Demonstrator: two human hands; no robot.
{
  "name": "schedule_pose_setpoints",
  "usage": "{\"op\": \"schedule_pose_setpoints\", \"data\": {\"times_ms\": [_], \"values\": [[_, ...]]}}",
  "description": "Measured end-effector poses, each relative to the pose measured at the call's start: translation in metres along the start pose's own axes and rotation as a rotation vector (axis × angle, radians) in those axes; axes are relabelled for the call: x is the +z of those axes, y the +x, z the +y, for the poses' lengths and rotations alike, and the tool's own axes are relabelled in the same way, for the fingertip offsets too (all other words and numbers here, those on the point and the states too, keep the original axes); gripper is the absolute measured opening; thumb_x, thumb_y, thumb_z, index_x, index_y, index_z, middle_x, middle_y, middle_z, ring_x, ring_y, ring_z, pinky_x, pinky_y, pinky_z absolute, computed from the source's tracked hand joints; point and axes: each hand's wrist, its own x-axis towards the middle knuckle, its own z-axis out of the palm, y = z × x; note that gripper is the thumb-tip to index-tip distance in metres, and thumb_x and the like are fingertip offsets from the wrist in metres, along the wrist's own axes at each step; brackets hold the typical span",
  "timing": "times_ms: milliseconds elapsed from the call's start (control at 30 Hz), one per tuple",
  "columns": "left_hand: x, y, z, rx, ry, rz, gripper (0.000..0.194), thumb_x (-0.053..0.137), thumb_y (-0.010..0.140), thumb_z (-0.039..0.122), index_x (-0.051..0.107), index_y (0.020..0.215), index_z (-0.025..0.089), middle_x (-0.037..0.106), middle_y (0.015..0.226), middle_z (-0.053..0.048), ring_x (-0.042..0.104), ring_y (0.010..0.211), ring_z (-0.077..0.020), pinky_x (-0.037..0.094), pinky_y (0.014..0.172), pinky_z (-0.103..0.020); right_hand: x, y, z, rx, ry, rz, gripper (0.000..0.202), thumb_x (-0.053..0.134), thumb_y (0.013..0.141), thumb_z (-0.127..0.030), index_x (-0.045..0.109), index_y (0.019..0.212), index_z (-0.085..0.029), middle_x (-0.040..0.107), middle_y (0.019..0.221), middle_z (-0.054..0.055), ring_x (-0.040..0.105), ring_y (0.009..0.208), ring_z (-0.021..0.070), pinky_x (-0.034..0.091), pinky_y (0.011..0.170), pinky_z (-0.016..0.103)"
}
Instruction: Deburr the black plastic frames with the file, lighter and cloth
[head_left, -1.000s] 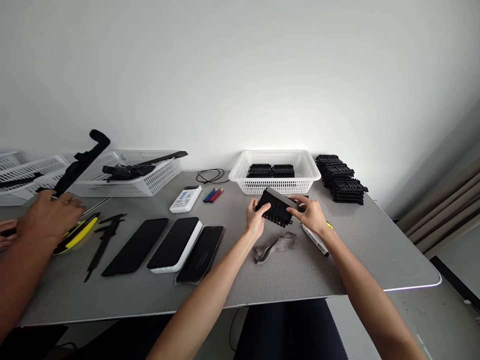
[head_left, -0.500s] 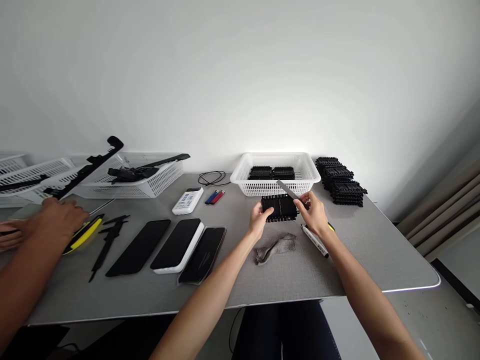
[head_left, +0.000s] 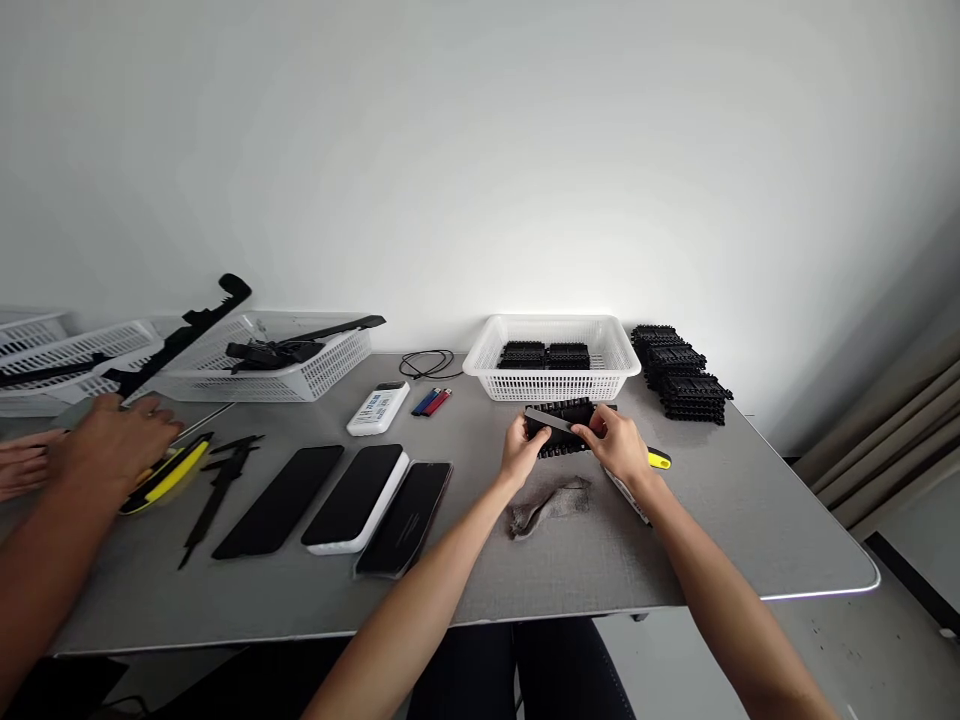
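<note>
Black part [head_left: 564,437] is being gripped at both ends, left hand [head_left: 520,450] steadying while right hand [head_left: 615,443] pinches a grey strip [head_left: 551,421] across it.

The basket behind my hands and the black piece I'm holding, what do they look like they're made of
The white basket looks like moulded plastic: thin walls pierced in a regular mesh, with a smooth rolled rim. The black part, gripped by the left hand and right hand, also looks like moulded plastic, matte, with a toothed edge. A flat strip on it catches a greyish sheen; whether that is metal I cannot tell.
</note>
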Motion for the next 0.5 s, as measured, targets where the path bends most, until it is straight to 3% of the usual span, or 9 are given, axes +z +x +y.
{"op": "schedule_pose_setpoints", "data": {"times_ms": [500], "values": [[0.004, -0.002, 0.005, -0.001, -0.016, -0.007, 0.034, 0.074, 0.068, 0.028, 0.063, 0.099, 0.019, 0.073, 0.093, -0.006, 0.069, 0.09, -0.0241, 0.054, 0.084, -0.04, 0.004, 0.007, 0.014, -0.091, -0.089, 0.037, 0.034, 0.053, 0.091, -0.051, 0.047, 0.073, -0.023, 0.062, 0.073, 0.001, 0.051, 0.059, 0.016, 0.031, 0.055, 0.026]]}}
